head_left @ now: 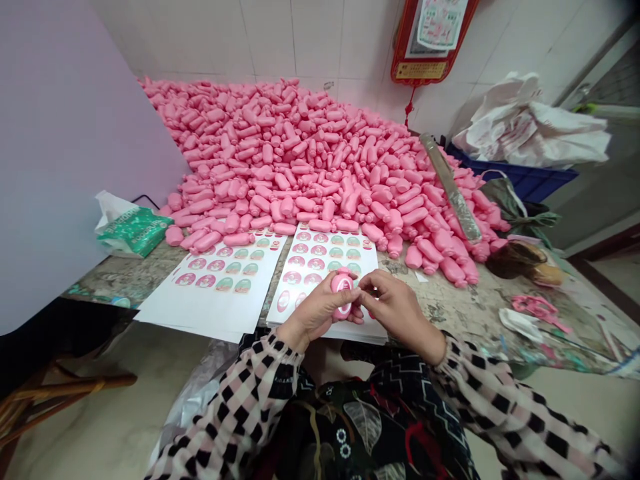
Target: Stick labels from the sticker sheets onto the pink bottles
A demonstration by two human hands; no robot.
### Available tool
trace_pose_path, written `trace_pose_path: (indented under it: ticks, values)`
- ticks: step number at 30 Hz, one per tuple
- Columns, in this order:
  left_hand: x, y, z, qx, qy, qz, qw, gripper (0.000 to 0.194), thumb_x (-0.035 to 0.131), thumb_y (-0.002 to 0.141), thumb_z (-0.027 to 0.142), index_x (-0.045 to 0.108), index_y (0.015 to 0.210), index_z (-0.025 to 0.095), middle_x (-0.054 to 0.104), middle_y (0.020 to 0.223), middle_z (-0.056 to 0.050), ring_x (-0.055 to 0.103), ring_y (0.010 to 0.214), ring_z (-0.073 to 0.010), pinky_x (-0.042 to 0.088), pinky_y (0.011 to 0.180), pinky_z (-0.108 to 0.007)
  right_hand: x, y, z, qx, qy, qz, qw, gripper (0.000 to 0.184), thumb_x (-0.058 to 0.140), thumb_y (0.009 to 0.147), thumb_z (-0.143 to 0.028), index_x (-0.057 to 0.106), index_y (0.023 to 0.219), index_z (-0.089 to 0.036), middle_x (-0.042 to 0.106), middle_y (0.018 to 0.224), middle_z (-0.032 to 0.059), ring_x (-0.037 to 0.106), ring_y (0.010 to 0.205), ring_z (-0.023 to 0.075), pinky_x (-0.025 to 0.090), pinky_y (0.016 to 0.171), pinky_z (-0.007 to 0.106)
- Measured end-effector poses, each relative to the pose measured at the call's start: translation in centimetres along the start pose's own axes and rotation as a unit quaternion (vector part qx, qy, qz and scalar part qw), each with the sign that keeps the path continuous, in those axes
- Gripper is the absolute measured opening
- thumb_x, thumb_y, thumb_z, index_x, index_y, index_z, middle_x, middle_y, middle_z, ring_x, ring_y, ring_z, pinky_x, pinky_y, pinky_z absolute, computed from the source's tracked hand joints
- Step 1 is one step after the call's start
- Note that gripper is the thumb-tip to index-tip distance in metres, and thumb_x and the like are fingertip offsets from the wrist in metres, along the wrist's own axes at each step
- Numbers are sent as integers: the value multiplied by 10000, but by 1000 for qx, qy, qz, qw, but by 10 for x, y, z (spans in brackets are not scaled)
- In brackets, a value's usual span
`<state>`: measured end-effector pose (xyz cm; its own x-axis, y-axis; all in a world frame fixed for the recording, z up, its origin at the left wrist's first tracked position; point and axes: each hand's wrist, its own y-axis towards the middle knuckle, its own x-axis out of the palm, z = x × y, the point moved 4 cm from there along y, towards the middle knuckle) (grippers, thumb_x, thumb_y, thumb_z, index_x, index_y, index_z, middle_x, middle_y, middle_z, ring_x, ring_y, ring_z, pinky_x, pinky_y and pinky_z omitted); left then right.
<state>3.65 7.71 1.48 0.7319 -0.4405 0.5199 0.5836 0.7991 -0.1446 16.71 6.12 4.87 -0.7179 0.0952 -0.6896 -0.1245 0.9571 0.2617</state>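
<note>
My left hand (316,310) is wrapped round a small pink plastic bottle (342,285), held upright above the sticker sheets. An oval pink-and-white label shows on the bottle's front. Close against the bottle's right side, my right hand (397,308) has its thumb and fingertips pinched together; whatever is between them is too small to make out. Beneath both hands lies a stack of white sticker sheets (367,331) printed with pink and green labels. Another sticker sheet (200,312) is to the left, with part of its labels gone.
A large heap of pink bottles (300,147) fills the back of the worn table (465,320). On it rests a long tape-wrapped bar (453,190). A green tissue pack (133,230) sits left; pink scraps (540,310) lie right. Behind stands a blue crate (540,179) with white bags.
</note>
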Motion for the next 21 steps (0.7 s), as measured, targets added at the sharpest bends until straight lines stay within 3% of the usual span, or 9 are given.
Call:
trace_pose_path:
  ticks: [2, 4, 7, 10, 12, 14, 17, 21]
  values:
    - [-2, -5, 0, -17, 10, -5, 1000, 451, 680, 735, 356, 415, 1070, 214, 592, 744, 15, 633, 611, -146, 536, 627, -347, -9, -2, 0, -33, -107, 21, 993, 214, 539, 823, -404, 611, 778, -207, 621, 801, 33, 554, 748, 169, 372, 626, 276]
    - [-4, -7, -2, -38, 24, -5, 999, 419, 633, 771, 379, 390, 1074, 223, 604, 794, -4, 639, 605, -153, 539, 594, -354, -12, -1, 6, -16, -117, 30, 993, 247, 548, 812, -448, 620, 812, -212, 617, 822, 32, 551, 764, 174, 373, 636, 280]
    - [-1, -9, -11, -75, 58, -14, 995, 434, 658, 747, 317, 371, 1059, 225, 598, 784, 2, 631, 552, -152, 525, 504, -307, -3, 3, 15, 48, 20, 15, 999, 322, 617, 737, -511, 614, 866, -215, 615, 817, 17, 553, 720, 156, 401, 616, 266]
    - [3, -16, -19, -92, 78, -25, 992, 503, 698, 671, 181, 372, 1054, 211, 584, 753, 15, 608, 528, -131, 495, 458, -246, 20, 4, 19, 77, 186, -39, 979, 363, 662, 687, -506, 598, 874, -201, 609, 786, 2, 554, 678, 140, 430, 604, 261]
    - [-1, -27, -21, -98, 78, -20, 992, 529, 687, 645, 117, 369, 1058, 208, 594, 769, 6, 584, 520, -108, 458, 436, -203, 30, 5, 24, 74, 225, -80, 968, 339, 647, 703, -492, 601, 859, -195, 606, 763, -7, 549, 632, 127, 433, 586, 260]
    - [-12, -44, -18, -105, 71, -2, 992, 551, 668, 644, 89, 355, 1079, 218, 607, 785, -5, 562, 515, -94, 427, 426, -182, 28, 8, 35, 55, 171, -93, 979, 315, 647, 708, -471, 618, 856, -195, 611, 773, -3, 552, 633, 127, 429, 593, 263]
    - [-44, -74, -1, -84, 69, 75, 991, 583, 656, 684, 118, 325, 1144, 254, 601, 757, 8, 515, 483, -72, 361, 396, -151, 5, 21, 61, 29, -32, -67, 997, 233, 613, 755, -423, 647, 828, -205, 628, 848, 26, 571, 757, 159, 417, 660, 275]
    - [-100, -118, 28, -34, 111, 224, 968, 405, 585, 791, 368, 376, 1120, 259, 521, 591, 65, 377, 363, -44, 221, 320, -128, -28, 42, 96, 105, -276, -23, 955, 258, 490, 841, -391, 629, 955, -206, 629, 979, 74, 586, 845, 221, 400, 641, 295]
